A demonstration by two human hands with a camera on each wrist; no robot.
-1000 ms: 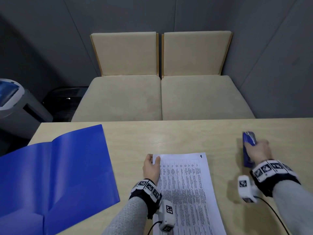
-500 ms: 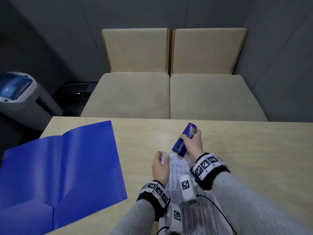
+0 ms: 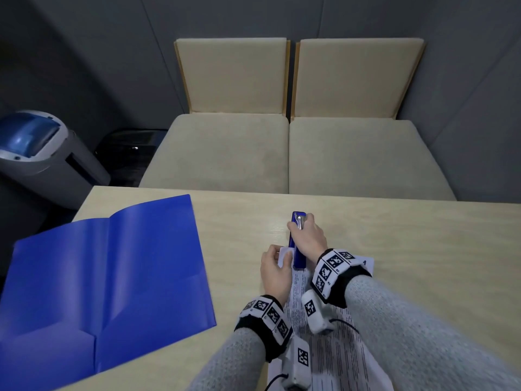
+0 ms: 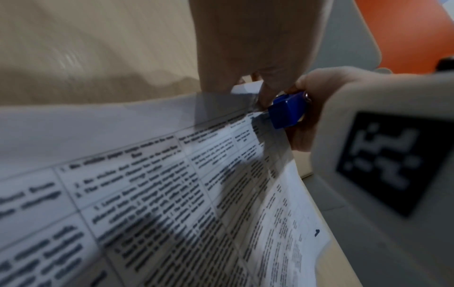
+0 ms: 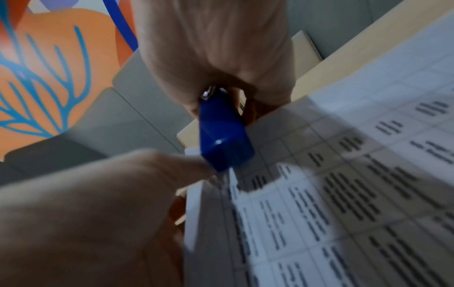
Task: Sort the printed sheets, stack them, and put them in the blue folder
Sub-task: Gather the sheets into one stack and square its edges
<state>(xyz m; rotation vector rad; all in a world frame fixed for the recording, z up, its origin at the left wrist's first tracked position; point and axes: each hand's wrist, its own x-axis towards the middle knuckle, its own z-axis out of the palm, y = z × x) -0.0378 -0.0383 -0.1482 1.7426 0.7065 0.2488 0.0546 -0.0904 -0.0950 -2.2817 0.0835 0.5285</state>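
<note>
1. Head view: the right hand [image 3: 308, 238] is wrapped around a blue stapler [image 3: 297, 244], its near end sitting over the top left corner of the printed sheets [image 3: 341, 359].
2. The left hand [image 3: 275, 273] pinches that same corner, thumb on top, just beside the stapler.
3. The sheets lie on the wooden table [image 3: 423, 249], right in front of the person.
4. The blue folder [image 3: 107, 277] lies open flat on the left, well apart from the sheets.
5. Wrist views are kinda blurry.
</note>
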